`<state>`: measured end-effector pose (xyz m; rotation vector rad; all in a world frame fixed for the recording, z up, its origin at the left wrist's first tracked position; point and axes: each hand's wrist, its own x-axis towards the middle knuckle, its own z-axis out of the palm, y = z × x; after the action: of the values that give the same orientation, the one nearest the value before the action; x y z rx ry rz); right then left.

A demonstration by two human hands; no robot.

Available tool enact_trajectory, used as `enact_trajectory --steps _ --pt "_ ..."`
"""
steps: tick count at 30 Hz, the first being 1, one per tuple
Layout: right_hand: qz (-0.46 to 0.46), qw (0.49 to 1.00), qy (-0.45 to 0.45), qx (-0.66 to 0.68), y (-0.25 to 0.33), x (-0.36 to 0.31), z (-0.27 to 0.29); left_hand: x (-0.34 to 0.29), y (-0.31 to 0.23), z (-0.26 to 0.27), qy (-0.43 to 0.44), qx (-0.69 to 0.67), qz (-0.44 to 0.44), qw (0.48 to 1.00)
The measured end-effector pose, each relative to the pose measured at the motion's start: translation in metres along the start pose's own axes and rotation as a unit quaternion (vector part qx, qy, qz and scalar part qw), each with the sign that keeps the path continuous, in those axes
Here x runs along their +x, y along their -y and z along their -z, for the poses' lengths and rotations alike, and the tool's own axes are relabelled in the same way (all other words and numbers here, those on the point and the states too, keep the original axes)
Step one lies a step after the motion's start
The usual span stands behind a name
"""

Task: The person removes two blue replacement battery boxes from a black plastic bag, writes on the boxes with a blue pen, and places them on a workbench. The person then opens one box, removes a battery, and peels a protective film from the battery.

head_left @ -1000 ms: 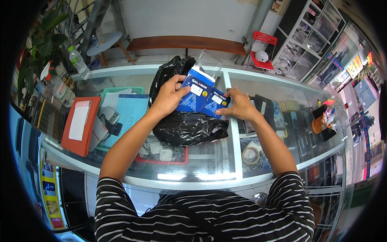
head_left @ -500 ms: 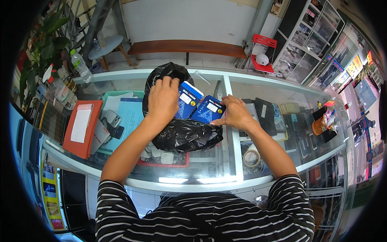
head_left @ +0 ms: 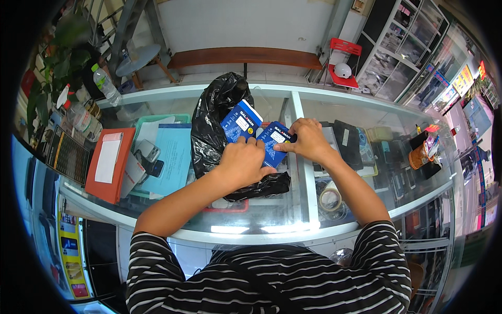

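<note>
A black plastic bag (head_left: 206, 128) lies crumpled on the glass counter, its far end standing up. Two flat blue boxes with white labels rest at its mouth, the left box (head_left: 236, 121) leaning into the bag and the right box (head_left: 276, 137) beside it. My right hand (head_left: 312, 140) grips the right box by its right edge, thumb across the front. Over the near ends of both boxes, my left hand (head_left: 243, 163) is closed with the fingers curled. What its fingertips hold is hidden; box and bag both lie there. The bag's near part (head_left: 261, 187) is bunched below this hand.
Left of the bag are a blue folder (head_left: 175, 157), a green tray (head_left: 140, 125), phones and an orange folder (head_left: 104, 183). Tape rolls (head_left: 330, 199) sit near my right forearm. Bottles (head_left: 106, 86) stand at the far left, an orange cup (head_left: 418, 158) at the right.
My left hand has moved from the bag's far edge toward me, onto the near ends of the boxes. The bag's far end now stands uncovered. My right hand stays at the right box.
</note>
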<state>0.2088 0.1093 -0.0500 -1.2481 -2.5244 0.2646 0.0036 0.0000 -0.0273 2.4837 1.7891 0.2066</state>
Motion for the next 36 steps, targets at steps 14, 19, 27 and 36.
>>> enact_trajectory --steps 14,19,27,36 --pt "-0.043 0.984 0.009 0.175 -0.012 0.01 0.03 -0.005 0.004 0.009 0.029 0.018 0.027 0.999" --pt "-0.119 0.976 -0.092 0.16 -0.094 -0.011 0.056 -0.011 0.001 0.013 0.073 0.0 0.001 0.997" --pt "-0.218 0.928 -0.15 0.263 -0.143 -0.108 0.079 -0.02 -0.03 0.011 0.097 -0.076 -0.026 0.992" --pt "-0.309 0.819 -0.475 0.085 -0.252 -0.207 0.188 -0.013 -0.046 0.021 0.078 -0.101 0.03 0.991"
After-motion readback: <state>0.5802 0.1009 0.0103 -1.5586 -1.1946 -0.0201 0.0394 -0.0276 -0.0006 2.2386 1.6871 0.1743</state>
